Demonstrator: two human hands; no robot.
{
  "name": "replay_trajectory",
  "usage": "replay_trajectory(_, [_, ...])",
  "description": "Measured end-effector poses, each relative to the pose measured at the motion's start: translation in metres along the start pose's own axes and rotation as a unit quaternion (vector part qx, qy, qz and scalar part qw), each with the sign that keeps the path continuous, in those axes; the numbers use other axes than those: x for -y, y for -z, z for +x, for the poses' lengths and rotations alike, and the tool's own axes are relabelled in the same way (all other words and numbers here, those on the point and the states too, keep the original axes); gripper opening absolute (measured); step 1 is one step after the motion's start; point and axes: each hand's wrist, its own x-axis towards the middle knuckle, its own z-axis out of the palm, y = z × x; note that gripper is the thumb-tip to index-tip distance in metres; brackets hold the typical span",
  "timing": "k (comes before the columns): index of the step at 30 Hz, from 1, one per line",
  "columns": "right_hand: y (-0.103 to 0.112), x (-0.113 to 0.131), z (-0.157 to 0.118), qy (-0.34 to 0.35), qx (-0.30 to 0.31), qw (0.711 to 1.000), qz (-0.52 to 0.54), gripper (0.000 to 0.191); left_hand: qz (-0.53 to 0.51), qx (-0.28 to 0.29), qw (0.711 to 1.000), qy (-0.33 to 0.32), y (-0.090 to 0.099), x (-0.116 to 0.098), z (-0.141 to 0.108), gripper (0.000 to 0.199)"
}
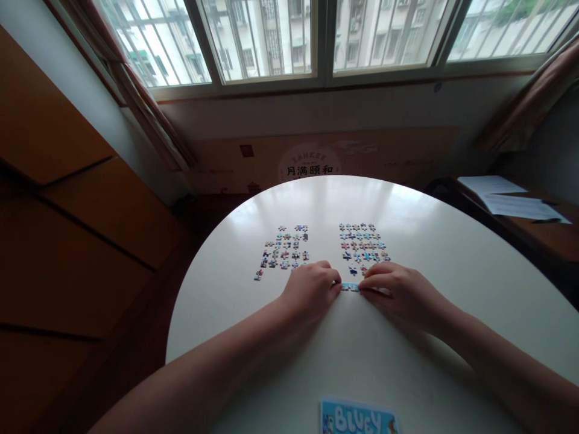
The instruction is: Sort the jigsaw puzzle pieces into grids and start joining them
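A short strip of joined light-blue jigsaw pieces [350,287] lies flat on the white table [289,367]. My left hand [311,287] pinches the strip's left end, its fingers curled together. At the right end, the thumb and fingers of my right hand [400,292] are closed on it. Just beyond my right hand sit loose jigsaw pieces in rows [362,245]. Another scattered group of pieces [284,247] lies beyond my left hand, which hides some of them. One piece [258,275] rests apart at that group's near left.
A blue picture card or box lid reading "BLUEY" [359,419] lies at the table's near edge. Wooden cabinets [67,241] stand to the left. On the right, a side desk holds papers [520,205] and dark pens. Windows and a printed panel [312,163] are behind the table.
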Motion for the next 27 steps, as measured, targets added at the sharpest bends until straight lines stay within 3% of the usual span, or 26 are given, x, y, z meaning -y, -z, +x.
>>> replay_trajectory(7, [-0.001, 0.002, 0.001, -0.005, 0.001, 1.000, 0.000, 0.018, 0.015, 0.001, 1.000, -0.002, -0.001, -0.001, 0.000, 0.018])
replay_trajectory(16, [-0.001, 0.006, 0.002, -0.006, 0.008, 1.000, -0.002, 0.020, 0.095, 0.005, 0.994, -0.059, -0.003, -0.007, -0.003, 0.014])
replay_trajectory(27, [-0.003, 0.007, -0.003, -0.040, 0.013, 0.999, -0.016, 0.019, 0.183, 0.037, 0.977, -0.102, -0.007, -0.040, -0.019, 0.011])
